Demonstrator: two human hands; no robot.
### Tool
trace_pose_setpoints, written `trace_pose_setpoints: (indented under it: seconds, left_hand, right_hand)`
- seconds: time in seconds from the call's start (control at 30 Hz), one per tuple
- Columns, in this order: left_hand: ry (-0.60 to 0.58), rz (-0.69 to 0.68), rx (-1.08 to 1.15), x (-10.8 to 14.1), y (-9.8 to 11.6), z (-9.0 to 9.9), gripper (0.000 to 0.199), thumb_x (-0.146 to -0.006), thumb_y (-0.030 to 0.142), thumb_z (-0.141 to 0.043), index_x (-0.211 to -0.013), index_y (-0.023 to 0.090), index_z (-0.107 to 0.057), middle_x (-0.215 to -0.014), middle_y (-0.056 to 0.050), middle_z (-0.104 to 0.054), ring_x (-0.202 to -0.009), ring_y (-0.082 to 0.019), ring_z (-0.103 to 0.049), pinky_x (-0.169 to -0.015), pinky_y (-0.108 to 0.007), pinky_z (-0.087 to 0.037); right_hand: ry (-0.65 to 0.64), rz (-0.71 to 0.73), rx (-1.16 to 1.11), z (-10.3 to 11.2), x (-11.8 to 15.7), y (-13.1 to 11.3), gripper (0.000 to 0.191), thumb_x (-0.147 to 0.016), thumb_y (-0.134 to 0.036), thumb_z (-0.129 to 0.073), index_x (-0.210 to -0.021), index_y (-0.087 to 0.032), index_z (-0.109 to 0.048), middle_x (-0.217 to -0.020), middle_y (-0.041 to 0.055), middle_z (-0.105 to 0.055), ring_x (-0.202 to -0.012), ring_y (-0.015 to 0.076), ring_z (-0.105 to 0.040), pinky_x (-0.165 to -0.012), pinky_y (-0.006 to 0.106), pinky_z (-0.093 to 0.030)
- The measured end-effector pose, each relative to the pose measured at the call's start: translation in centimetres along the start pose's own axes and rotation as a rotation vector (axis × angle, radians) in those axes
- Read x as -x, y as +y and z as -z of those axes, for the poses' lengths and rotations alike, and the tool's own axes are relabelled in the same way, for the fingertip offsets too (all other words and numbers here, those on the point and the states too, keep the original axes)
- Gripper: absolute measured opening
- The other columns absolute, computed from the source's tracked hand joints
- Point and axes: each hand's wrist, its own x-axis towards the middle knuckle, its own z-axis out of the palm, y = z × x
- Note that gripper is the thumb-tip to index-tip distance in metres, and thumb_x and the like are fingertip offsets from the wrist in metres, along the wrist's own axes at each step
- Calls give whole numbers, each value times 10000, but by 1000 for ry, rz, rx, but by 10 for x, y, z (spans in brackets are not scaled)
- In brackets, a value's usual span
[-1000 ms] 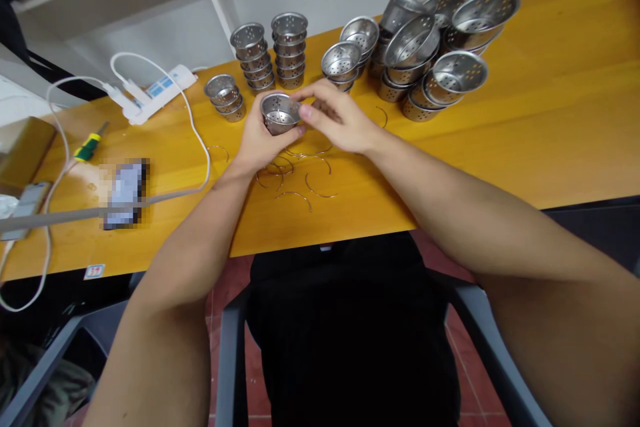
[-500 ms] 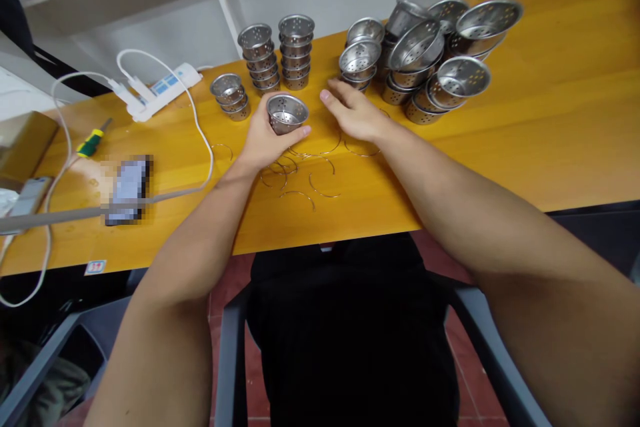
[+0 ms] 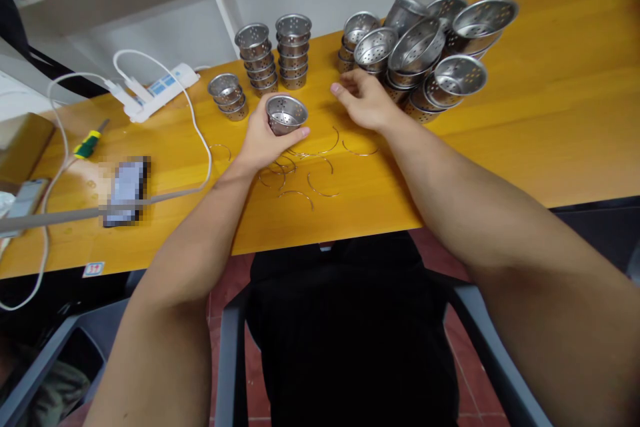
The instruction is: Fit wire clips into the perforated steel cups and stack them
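Observation:
My left hand (image 3: 263, 137) is wrapped round a perforated steel strainer basket (image 3: 287, 119), upright with its mouth facing up. My right hand (image 3: 367, 101) is open, thumb apart from its slightly bent fingers. Its fingertips are close to the base of a tilted strainer basket (image 3: 376, 52) in the right-hand cluster; whether they touch it is hard to see. Several thin curved wires (image 3: 323, 195) lie on the table in front of and between my hands.
Nested strainer baskets stand in a short stack (image 3: 227, 99) and two taller stacks (image 3: 254, 60) (image 3: 293, 50). A bigger heap (image 3: 460, 83) is at the right. Leftward are a power strip (image 3: 163, 90) with white cables, a screwdriver (image 3: 89, 145) and a phone (image 3: 126, 190).
My right hand has shifted slightly right, towards the cluster. The front basket beside it has moved right and now tilts against its neighbours. My left hand keeps its hold in the same place.

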Motion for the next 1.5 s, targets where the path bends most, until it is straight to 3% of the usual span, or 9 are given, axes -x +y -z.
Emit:
trace_pose_setpoints:
  seconds: [0.13, 0.3, 0.6, 0.77, 0.87, 0.97, 1.17, 1.33, 1.5]
  left_hand:
    - [-7, 3, -13, 0, -3, 1, 1101, -718, 989, -1095, -1473, 283, -716, -1441, -121, -796, -1371, -383, -826, -1305, -617, -674]
    - [2, -15, -14, 0, -6, 2, 1137, -684, 1019, -1088, -1465, 275, -729, -1435, -123, -799, -1335, -375, -834, -1282, -610, -688]
    - [-30, 8, -31, 1, -1, 3, 1048, -758, 907, -1130, -1490, 278, -724, -1418, -121, -808, -1403, -393, -824, -1323, -628, -669]
    - [-36, 25, -11, 1, 8, 1, 1054, -744, 922, -1128, -1475, 281, -721, -1394, -109, -812, -1397, -397, -826, -1337, -640, -655]
    - [-34, 23, -6, 1, 6, 1, 1069, -734, 942, -1121, -1478, 289, -717, -1392, -107, -807, -1394, -400, -824, -1329, -646, -657]
    - [-39, -6, -10, 1, -3, 1, 1096, -727, 960, -1113, -1497, 295, -707, -1434, -115, -794, -1424, -400, -813, -1331, -629, -660]
    - [-56, -38, 5, 3, -15, -1, 1228, -735, 951, -1117, -1643, 333, -567, -1562, -141, -725, -1421, -386, -828, -1261, -585, -716]
    - [-126, -50, 8, 7, -14, -8, 1218, -842, 875, -1101, -1742, 367, -457, -1684, -169, -643, -1519, -397, -795, -1266, -581, -727]
    - [-100, -46, -52, 8, -7, -9, 1133, -936, 885, -1011, -1787, 450, -403, -1836, -152, -535, -1551, -392, -766, -1202, -560, -754]
  right_hand:
    - [18, -27, 26, 6, -3, 6, 864, -1028, -1014, -735, -1572, -343, -762, -1743, 157, -748, -1652, 483, -695, -1441, 749, -541]
    - [123, -3, -20, 7, -5, 17, 714, -1129, -897, -768, -1398, -236, -781, -1626, 225, -818, -1535, 418, -733, -1399, 661, -525]
    - [156, 11, -72, 10, -10, 29, 717, -1121, -896, -819, -1419, -250, -730, -1613, 199, -826, -1535, 379, -680, -1366, 600, -487]
    - [147, -23, -20, 11, -9, 27, 688, -1137, -875, -793, -1383, -233, -780, -1567, 222, -833, -1500, 414, -700, -1348, 643, -500]
    - [138, 50, -56, 10, -5, 11, 745, -1096, -973, -772, -1293, -255, -810, -1463, 198, -873, -1391, 403, -731, -1322, 659, -540]
    - [82, 174, -149, 5, 11, -26, 817, -1022, -1063, -781, -1331, -309, -839, -1461, 153, -873, -1284, 399, -777, -1243, 654, -631]
    - [-249, 340, -262, -13, 58, -107, 1089, -896, -1023, -952, -1731, -373, -698, -1774, 134, -713, -1628, 482, -673, -1354, 673, -629]
    - [-180, 364, -240, -22, 60, -106, 1150, -890, -979, -986, -1780, -332, -652, -1801, 180, -670, -1660, 519, -633, -1410, 710, -563]
    - [-2, 257, -92, -2, 43, -89, 1043, -945, -885, -972, -1786, -365, -640, -1717, 168, -710, -1556, 520, -645, -1298, 743, -594]
